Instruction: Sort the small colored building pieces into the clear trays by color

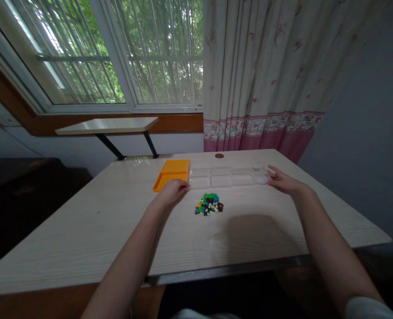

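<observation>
A row of clear plastic trays (pixel 221 186) with several shallow compartments lies on the table; I cannot tell whether it is one piece or several. At its left end, my left hand (pixel 174 191) has its fingers closed on the near corner, next to an orange tray (pixel 171 173). My right hand (pixel 282 180) is at the opposite end, fingers spread and touching the clear edge. Just in front of the trays, between both forearms, sits a pile of small building bricks (pixel 210 204) in green, blue, yellow, white and dark brown.
The pale wooden table (pixel 116 221) ends at a dark front edge near my body. A raised shelf (pixel 106 126) on black brackets stands at the back left. Behind the trays is a round dark disc (pixel 219 156). A patterned curtain (pixel 256 79) hangs beyond the back edge.
</observation>
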`<action>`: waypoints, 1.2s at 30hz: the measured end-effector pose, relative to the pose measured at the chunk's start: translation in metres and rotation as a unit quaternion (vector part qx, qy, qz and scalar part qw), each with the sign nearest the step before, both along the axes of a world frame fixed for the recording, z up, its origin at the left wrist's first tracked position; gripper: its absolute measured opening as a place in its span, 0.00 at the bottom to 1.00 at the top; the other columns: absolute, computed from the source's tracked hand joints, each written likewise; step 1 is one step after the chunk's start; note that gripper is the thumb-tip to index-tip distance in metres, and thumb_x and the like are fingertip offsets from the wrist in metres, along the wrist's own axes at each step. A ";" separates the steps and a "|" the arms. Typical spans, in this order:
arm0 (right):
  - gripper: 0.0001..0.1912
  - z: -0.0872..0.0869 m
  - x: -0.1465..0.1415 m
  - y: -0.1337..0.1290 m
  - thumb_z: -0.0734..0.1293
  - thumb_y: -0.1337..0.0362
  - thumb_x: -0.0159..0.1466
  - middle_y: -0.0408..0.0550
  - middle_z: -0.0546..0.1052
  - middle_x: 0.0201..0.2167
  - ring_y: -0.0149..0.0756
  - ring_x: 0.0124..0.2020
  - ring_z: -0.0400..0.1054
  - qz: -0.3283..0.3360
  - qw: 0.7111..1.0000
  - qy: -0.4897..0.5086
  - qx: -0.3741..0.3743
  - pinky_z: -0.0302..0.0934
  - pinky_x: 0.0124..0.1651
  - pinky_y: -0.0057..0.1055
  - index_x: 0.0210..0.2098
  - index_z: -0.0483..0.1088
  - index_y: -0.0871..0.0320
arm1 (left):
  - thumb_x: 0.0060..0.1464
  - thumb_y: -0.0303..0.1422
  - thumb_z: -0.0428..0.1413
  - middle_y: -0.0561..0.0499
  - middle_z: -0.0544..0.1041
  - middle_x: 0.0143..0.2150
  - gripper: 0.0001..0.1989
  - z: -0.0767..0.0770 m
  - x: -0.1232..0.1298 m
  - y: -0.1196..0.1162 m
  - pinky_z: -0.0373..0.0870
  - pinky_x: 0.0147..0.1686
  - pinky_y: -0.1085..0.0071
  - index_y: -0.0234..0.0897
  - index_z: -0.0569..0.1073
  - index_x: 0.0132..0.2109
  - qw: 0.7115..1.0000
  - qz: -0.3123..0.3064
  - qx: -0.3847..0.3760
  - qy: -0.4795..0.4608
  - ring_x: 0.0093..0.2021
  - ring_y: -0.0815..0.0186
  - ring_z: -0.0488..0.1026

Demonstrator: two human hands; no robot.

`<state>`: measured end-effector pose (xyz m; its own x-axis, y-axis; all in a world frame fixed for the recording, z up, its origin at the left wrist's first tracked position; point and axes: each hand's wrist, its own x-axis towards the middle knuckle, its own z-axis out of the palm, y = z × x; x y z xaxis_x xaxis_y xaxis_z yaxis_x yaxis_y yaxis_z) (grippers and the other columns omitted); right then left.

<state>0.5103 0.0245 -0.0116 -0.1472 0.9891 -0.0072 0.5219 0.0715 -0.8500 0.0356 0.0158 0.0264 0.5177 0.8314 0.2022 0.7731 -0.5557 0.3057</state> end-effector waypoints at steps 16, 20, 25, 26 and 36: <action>0.44 0.001 -0.009 0.000 0.64 0.57 0.55 0.65 0.57 0.58 0.43 0.58 0.55 0.002 1.000 -0.012 0.015 0.55 0.55 0.43 0.62 0.36 0.62 | 0.52 0.35 0.49 0.44 0.77 0.35 0.13 0.005 -0.002 0.000 0.62 0.33 0.73 0.32 0.75 0.35 0.999 0.027 -0.025 0.017 0.34 0.64 0.71; 0.44 0.002 -0.012 0.000 0.64 0.57 0.55 0.63 0.57 0.58 0.42 0.57 0.56 0.009 1.000 -0.005 0.015 0.54 0.56 0.44 0.62 0.35 0.60 | 0.52 0.36 0.49 0.45 0.77 0.35 0.13 0.004 -0.002 -0.001 0.62 0.33 0.74 0.33 0.75 0.36 0.999 0.035 -0.027 0.019 0.35 0.64 0.71; 0.45 0.006 -0.018 -0.004 0.64 0.56 0.54 0.63 0.59 0.57 0.43 0.54 0.60 0.003 1.000 -0.013 0.012 0.58 0.53 0.43 0.62 0.34 0.59 | 0.52 0.37 0.48 0.45 0.76 0.36 0.15 0.007 -0.001 -0.006 0.63 0.34 0.73 0.33 0.75 0.37 0.999 0.032 -0.029 0.028 0.36 0.63 0.72; 0.46 0.008 -0.018 -0.005 0.64 0.56 0.54 0.64 0.60 0.57 0.43 0.54 0.61 -0.007 1.000 -0.020 0.015 0.58 0.53 0.43 0.63 0.35 0.60 | 0.52 0.37 0.48 0.45 0.76 0.37 0.15 0.009 -0.001 -0.006 0.63 0.35 0.73 0.33 0.75 0.38 0.999 0.033 -0.024 0.026 0.38 0.62 0.72; 0.22 0.049 -0.071 -0.012 0.59 0.55 0.60 0.55 0.69 0.48 0.42 0.43 0.66 -0.118 0.938 -0.126 0.300 0.62 0.46 0.43 0.51 0.63 0.56 | 0.52 0.33 0.48 0.47 0.76 0.33 0.12 0.038 0.008 -0.013 0.63 0.31 0.74 0.34 0.74 0.37 0.999 0.016 -0.007 0.046 0.31 0.66 0.70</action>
<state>0.4391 0.0123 0.0377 0.0076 0.8311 0.5560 0.7617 0.3555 -0.5417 0.0439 0.0027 0.0646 0.5059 0.8505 0.1436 0.8159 -0.5259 0.2402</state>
